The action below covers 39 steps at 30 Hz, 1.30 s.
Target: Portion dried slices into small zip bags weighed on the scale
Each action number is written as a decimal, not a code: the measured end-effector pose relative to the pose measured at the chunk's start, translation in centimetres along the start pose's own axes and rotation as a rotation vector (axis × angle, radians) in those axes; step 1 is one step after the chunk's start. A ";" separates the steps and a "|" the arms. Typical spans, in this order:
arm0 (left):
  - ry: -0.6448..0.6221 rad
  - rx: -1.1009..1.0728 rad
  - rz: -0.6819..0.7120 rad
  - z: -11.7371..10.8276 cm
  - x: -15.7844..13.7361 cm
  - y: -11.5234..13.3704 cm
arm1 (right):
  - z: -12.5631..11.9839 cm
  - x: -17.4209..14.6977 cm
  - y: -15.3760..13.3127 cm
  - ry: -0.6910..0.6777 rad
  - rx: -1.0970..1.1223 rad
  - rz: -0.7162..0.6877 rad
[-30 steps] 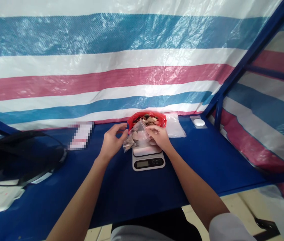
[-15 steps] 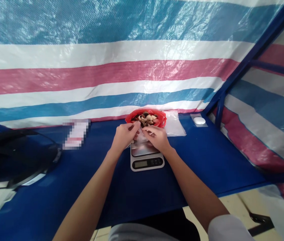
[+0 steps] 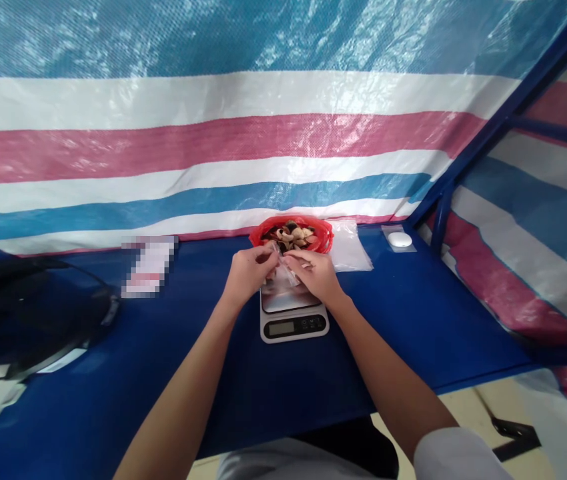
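Note:
Between my two hands is a clear plastic bag, pinched near its top edge above a digital kitchen scale. My left hand is closed on the bag's left side, and my right hand grips its right side. What the bag contains is mostly hidden by my fingers. Just behind my hands sits a red plastic bag, its mouth spread wide around a heap of brown and cream dried pieces, perhaps sliced mushrooms. The scale's metal plate is partly covered by the hands and the clear bag.
Flat clear bags lie right of the red bag. Farther right, a white oval object rests on a small clear packet. A blurred-out paper and a black object are on the left of the blue table. Striped sheeting hangs behind.
Both hands keep hold of the clear bag and have shifted only slightly. More of the bag now shows between them, angled down to the right. The camera view has moved a little.

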<state>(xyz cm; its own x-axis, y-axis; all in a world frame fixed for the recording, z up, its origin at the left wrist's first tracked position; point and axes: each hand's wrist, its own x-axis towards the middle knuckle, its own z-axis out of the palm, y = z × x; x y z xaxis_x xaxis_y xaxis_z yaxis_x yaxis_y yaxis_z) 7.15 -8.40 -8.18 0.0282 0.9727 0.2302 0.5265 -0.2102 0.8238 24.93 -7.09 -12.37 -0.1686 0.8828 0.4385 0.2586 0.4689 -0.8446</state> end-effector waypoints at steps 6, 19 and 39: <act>0.019 0.035 0.087 0.2 -0.1 -0.2 | -0.4 0.1 -0.5 -0.142 0.245 0.377; -0.227 -0.105 -0.089 -2.2 2.7 0.9 | -1.8 5.4 -1.6 -0.411 0.142 0.211; -0.318 -0.324 -0.267 -1.9 3.5 0.0 | -2.1 6.6 -0.4 -0.535 0.260 0.397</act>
<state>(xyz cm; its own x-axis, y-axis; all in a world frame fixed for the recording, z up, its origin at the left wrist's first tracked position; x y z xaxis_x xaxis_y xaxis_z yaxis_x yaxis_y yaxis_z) 5.64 -5.23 -6.36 0.2119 0.9677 -0.1368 0.2624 0.0785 0.9618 25.73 -1.45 -8.47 -0.5698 0.8187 -0.0716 0.1730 0.0343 -0.9843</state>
